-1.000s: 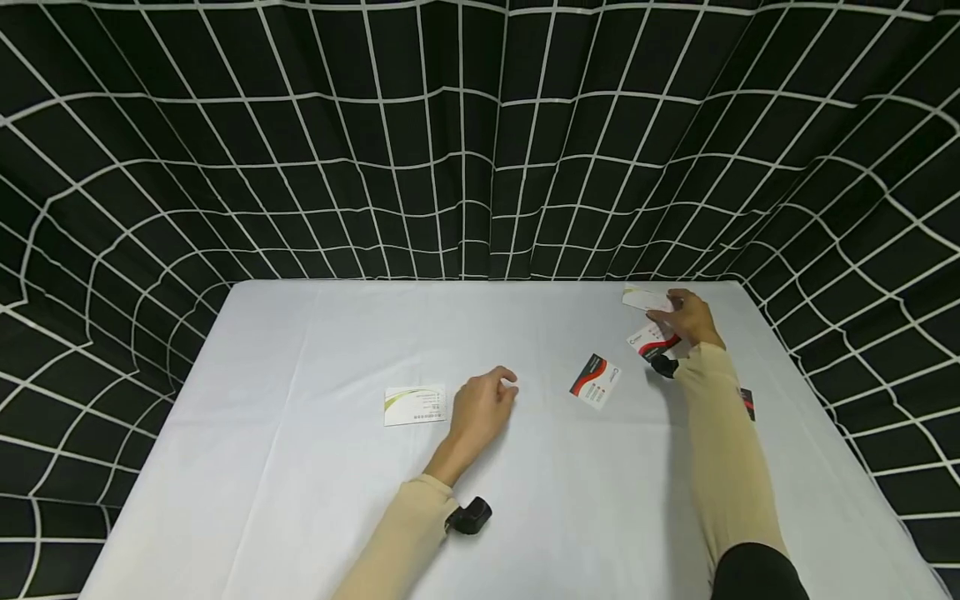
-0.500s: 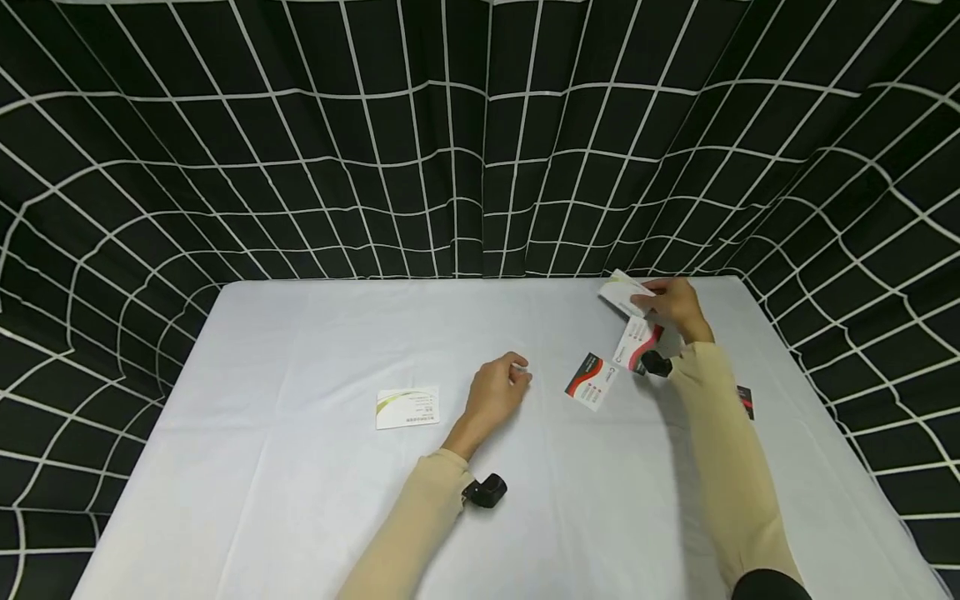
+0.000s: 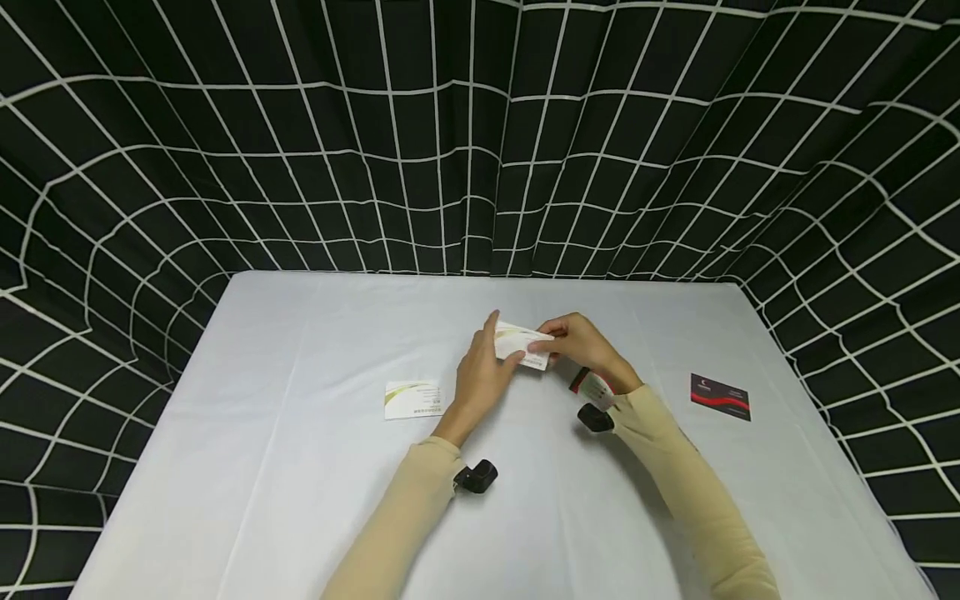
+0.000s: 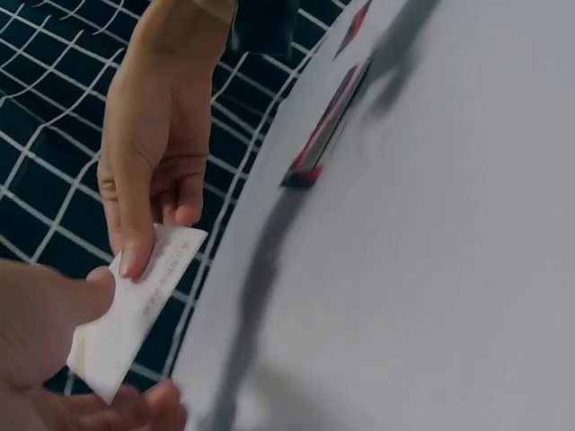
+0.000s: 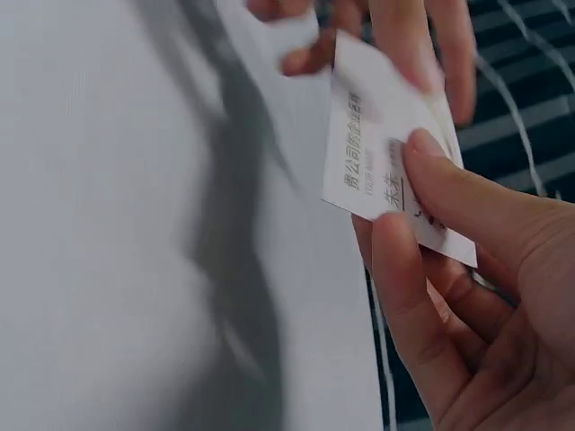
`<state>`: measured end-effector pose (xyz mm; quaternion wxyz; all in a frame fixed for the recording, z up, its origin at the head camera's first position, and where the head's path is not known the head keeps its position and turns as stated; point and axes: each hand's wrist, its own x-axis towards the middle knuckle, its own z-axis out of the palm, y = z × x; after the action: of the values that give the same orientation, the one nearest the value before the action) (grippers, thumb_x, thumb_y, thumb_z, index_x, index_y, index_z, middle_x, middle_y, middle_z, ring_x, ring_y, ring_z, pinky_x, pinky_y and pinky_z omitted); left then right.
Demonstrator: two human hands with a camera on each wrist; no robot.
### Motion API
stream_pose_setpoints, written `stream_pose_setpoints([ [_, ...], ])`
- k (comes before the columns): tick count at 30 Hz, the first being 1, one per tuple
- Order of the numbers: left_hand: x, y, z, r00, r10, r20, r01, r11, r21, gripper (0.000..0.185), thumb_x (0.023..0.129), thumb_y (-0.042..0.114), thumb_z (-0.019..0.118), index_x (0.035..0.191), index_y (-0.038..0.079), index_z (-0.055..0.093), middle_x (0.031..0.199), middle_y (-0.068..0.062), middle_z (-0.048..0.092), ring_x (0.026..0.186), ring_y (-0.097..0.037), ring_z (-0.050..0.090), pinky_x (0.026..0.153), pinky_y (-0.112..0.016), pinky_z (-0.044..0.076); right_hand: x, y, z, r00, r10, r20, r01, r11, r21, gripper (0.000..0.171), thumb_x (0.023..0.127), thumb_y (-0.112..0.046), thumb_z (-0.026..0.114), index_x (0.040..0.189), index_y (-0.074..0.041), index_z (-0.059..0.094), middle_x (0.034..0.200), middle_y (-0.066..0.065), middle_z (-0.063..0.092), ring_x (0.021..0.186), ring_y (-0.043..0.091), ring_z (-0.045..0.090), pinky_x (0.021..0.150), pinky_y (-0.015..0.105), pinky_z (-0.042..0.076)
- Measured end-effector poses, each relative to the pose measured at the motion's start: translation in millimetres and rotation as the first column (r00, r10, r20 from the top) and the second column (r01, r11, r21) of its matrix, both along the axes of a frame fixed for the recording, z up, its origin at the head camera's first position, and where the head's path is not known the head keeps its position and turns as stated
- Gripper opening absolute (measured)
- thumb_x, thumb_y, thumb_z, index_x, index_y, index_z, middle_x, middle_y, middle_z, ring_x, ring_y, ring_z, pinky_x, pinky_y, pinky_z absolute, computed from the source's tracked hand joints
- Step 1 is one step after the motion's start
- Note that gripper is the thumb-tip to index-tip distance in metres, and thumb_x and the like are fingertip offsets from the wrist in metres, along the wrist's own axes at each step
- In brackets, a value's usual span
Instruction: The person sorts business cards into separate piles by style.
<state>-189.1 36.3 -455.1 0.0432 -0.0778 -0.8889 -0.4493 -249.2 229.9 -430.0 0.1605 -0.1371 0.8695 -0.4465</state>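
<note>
Just beyond the table's middle, both hands meet at white business cards [image 3: 512, 340] with a gold-green curve, held in a slightly fanned stack. My right hand [image 3: 588, 343] pinches their right end, thumb on the printed face and fingers behind, as the right wrist view shows on the top card [image 5: 355, 144]. At the left end, my left hand [image 3: 480, 375] grips them between thumb and fingers. In the left wrist view the stack [image 4: 148, 301] is tilted above the table. A red, black and white business card [image 3: 597, 389] lies partly hidden under the right wrist.
Left of the left forearm lies another white business card [image 3: 411, 400]. A dark business card with a red stripe [image 3: 720, 397] rests at the right. The white-covered table [image 3: 300, 500] is enclosed by black curtains [image 3: 420, 167] with a white grid.
My right hand has brought the white business cards from the far right to the middle. The left hand has moved forward and taken hold of them. The dark card at right is now uncovered.
</note>
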Motion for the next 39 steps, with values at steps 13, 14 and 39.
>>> stream_pose_setpoints([
  [13,35.4,-111,15.1,0.979,0.203,0.007,-0.199,0.968,-0.150,0.038,0.084,0.020,0.079,0.116,0.002,0.068,0.102,-0.019,0.071,0.087,-0.033,0.068,0.069,-0.044,0.053,43.7,-119,-17.9,0.981,-0.102,0.164,0.127,0.980,-0.151,0.035,0.085,-0.009,0.077,0.115,0.003,0.065,0.069,0.004,0.068,0.058,0.015,0.065,0.064,0.033,0.057],
  [14,37.2,-116,13.0,0.978,0.207,0.016,-0.201,0.964,-0.172,0.040,0.083,0.020,0.079,0.116,0.001,0.067,0.101,-0.019,0.070,0.086,-0.033,0.067,0.067,-0.042,0.054,45.8,-124,-20.4,0.984,-0.108,0.145,0.126,0.984,-0.127,0.035,0.084,-0.010,0.078,0.115,0.001,0.065,0.068,0.004,0.068,0.056,0.015,0.065,0.061,0.030,0.056],
  [39,52.4,-122,-10.5,0.964,0.267,0.019,-0.250,0.924,-0.288,0.028,0.086,0.014,0.076,0.104,-0.004,0.064,0.074,-0.011,0.063,0.056,-0.019,0.051,0.053,-0.031,0.044,64.9,-138,-35.2,0.990,-0.070,-0.119,0.083,0.990,0.111,0.014,0.085,-0.023,0.078,0.081,-0.010,0.074,0.056,-0.005,0.054,0.051,0.008,0.039,0.052,0.023,0.032],
])
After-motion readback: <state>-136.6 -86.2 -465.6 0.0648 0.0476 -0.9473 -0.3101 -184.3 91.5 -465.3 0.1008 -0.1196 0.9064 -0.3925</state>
